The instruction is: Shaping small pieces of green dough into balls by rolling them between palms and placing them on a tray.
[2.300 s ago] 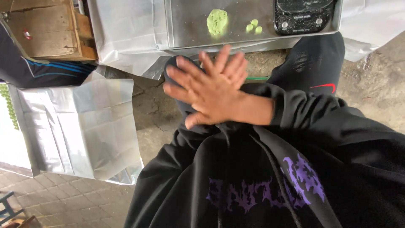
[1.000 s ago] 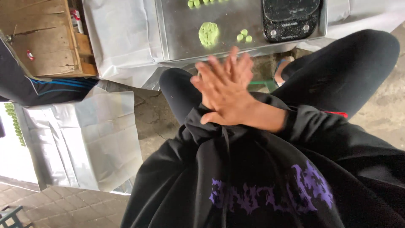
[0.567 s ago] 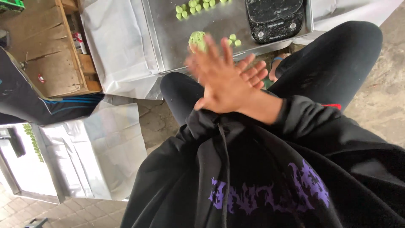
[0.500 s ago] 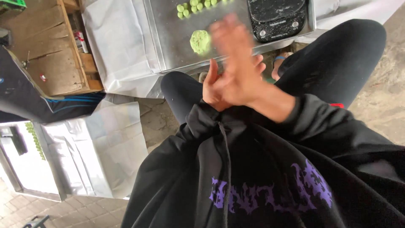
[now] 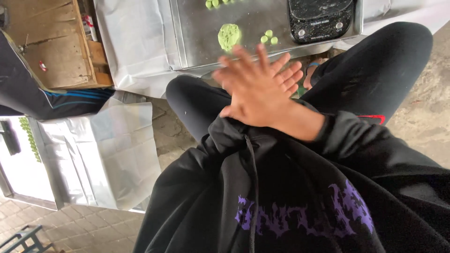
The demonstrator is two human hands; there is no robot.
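Note:
My right hand (image 5: 255, 91) lies flat on top of my left hand (image 5: 291, 77), palm to palm, fingers spread, over my knees in black trousers. Only the left fingertips show past the right hand. Whether anything sits between the palms is hidden. Just beyond my hands a metal tray (image 5: 197, 42) carries a flattened green dough lump (image 5: 228, 36), three small green balls (image 5: 268, 37) and more green balls (image 5: 213, 3) at the top edge. A black kitchen scale (image 5: 321, 18) stands on the tray's right end.
White paper (image 5: 136, 47) covers the low table under the tray. At the left are a wooden box (image 5: 51, 47), another person's dark limb with blue stripes (image 5: 28, 98), and a paper-covered block (image 5: 93, 154). Stone and tile floor surrounds me.
My hands have slid back and forth against each other, staying palm to palm. The view has shifted a little, so the tray and scale moved in frame.

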